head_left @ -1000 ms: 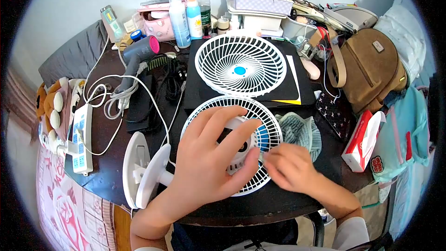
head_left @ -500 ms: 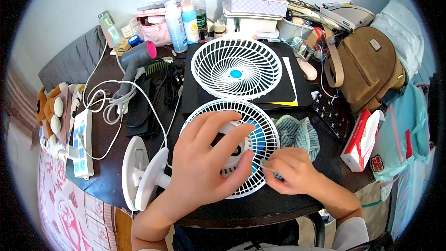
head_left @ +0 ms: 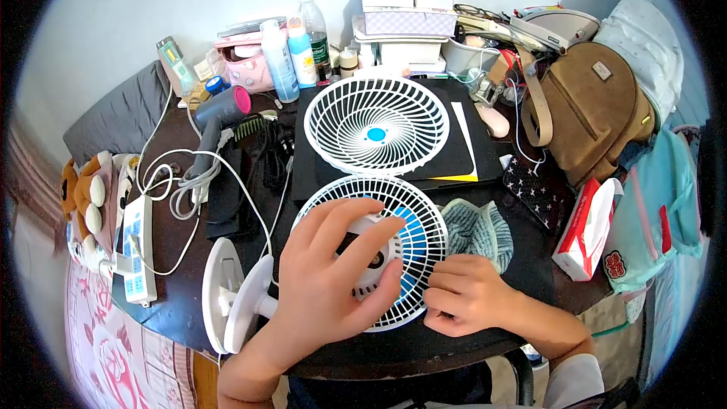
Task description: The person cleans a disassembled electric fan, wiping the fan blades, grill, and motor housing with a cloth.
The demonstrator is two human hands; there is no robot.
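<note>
While the left hand [head_left: 322, 280] arches, fingers spread, over the fan [head_left: 413, 257], which lies on the table [head_left: 178, 291] nearer the person than the round cover [head_left: 376, 135], the right hand [head_left: 468, 295] curls beside its rim; whether either grips anything, I cannot tell.

The left hand [head_left: 326, 265] spreads its fingers over the round hub [head_left: 375, 259] of a white fan cage [head_left: 425, 257], blue showing through the bars, while the right hand [head_left: 466, 295] curls just beside the cage's right rim. Beyond the cage lies a second white fan grille [head_left: 376, 134] with a blue centre. On the dark table [head_left: 176, 291], a white fan base [head_left: 250, 299], a power strip [head_left: 138, 250] and a hair dryer [head_left: 216, 117] sit leftward, a striped cloth [head_left: 478, 235] and a tissue box [head_left: 583, 238] rightward.
</note>
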